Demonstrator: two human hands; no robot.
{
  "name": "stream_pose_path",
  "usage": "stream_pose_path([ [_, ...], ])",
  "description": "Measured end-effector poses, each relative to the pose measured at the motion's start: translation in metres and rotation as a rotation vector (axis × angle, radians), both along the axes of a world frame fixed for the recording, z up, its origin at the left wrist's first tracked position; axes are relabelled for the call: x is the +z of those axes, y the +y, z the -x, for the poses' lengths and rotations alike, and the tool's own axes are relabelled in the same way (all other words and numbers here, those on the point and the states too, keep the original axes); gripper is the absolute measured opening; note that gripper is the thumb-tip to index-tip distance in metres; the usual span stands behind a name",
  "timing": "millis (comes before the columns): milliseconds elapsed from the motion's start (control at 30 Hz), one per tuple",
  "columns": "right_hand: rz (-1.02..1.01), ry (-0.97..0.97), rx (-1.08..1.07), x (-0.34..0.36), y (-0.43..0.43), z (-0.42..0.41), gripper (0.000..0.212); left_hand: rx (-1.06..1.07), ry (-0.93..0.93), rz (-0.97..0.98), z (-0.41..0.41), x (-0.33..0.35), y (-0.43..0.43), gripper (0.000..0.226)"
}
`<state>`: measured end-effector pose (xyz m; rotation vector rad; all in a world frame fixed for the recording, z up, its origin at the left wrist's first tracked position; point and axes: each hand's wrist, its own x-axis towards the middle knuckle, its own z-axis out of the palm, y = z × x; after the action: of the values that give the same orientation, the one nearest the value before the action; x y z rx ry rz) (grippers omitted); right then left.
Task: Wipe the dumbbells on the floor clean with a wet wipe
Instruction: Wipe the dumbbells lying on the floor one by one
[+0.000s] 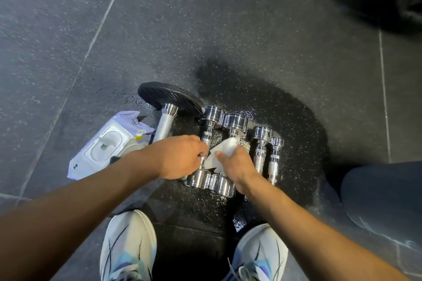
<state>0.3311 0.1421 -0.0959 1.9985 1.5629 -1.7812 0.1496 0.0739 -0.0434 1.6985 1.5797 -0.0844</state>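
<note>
Speckled dark rubber floor (228, 18), white shoes (129, 248), black plate-loaded bar (169, 98) alongside.

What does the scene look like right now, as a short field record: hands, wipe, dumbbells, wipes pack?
left hand: grips the handle of the second dumbbell from the left
right hand: holds the wet wipe over the third dumbbell
dumbbells: chrome, side by side on the floor; two slimmer ones to the right
plate-ended bar: far left
wipes pack: on the floor, left of the row, lid closed
</note>
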Motion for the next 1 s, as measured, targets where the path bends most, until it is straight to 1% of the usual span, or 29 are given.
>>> stream_pose_path([
  [133,-0.165,-0.182,0.028,-0.005,0.017,0.027,0.045,-0.014,0.000,-0.007,-0.001,-0.002,0.002,0.023],
  [200,-0.236,-0.155,-0.023,-0.011,0.021,0.032,0.041,-0.021,0.007,-0.008,-0.001,-0.001,0.002,0.024],
  [267,-0.157,-0.051,-0.089,-0.011,0.019,0.028,0.033,-0.019,0.005,-0.010,0.000,-0.001,0.001,0.023],
  [333,-0.009,0.090,-0.123,-0.004,0.017,0.019,0.033,-0.018,0.000,-0.011,0.000,-0.002,0.000,0.024],
  [367,0.044,0.145,-0.119,0.001,0.018,0.014,0.042,-0.021,-0.003,-0.010,0.000,-0.002,0.001,0.025],
  [433,0.121,0.239,-0.141,0.002,0.020,0.002,0.082,-0.020,-0.008,-0.009,0.000,-0.002,0.001,0.026],
  [467,0.161,0.279,-0.140,0.009,0.020,-0.002,0.086,-0.018,-0.009,-0.010,0.000,-0.003,0.002,0.026],
  [533,0.131,0.228,-0.067,0.024,0.012,-0.004,0.069,-0.015,-0.010,-0.013,0.000,-0.003,0.002,0.025],
  [633,0.081,0.089,0.094,0.016,-0.005,-0.011,0.057,-0.023,-0.007,-0.017,0.001,-0.006,0.002,0.022],
  [700,0.009,-0.032,0.092,0.005,-0.010,-0.006,0.054,-0.021,0.001,-0.012,0.000,-0.006,0.002,0.022],
  [733,0.005,-0.037,0.050,0.007,-0.010,0.000,0.054,-0.019,0.004,-0.010,0.001,-0.006,0.002,0.022],
  [800,-0.080,-0.005,-0.034,0.007,-0.007,0.000,0.061,-0.012,0.003,-0.013,0.001,-0.006,0.001,0.022],
  [833,-0.098,-0.014,0.036,0.013,-0.004,-0.002,0.064,-0.010,0.003,-0.015,0.001,-0.006,0.001,0.022],
  [867,-0.214,-0.221,0.316,0.018,-0.001,-0.002,0.064,-0.007,0.001,-0.016,0.001,-0.006,0.001,0.022],
  [900,-0.345,-0.292,0.442,0.011,0.000,-0.006,0.059,-0.004,-0.004,-0.022,0.001,-0.006,0.001,0.022],
  [933,-0.253,-0.217,0.257,0.006,-0.003,-0.002,0.052,-0.002,-0.006,-0.029,0.002,-0.006,0.001,0.022],
  [967,-0.178,-0.052,-0.016,0.009,-0.004,0.000,0.053,-0.003,-0.007,-0.033,0.002,-0.007,0.000,0.023],
  [1000,-0.244,-0.066,-0.009,0.004,-0.003,-0.007,0.058,-0.004,-0.009,-0.034,0.003,-0.007,0.000,0.023],
])
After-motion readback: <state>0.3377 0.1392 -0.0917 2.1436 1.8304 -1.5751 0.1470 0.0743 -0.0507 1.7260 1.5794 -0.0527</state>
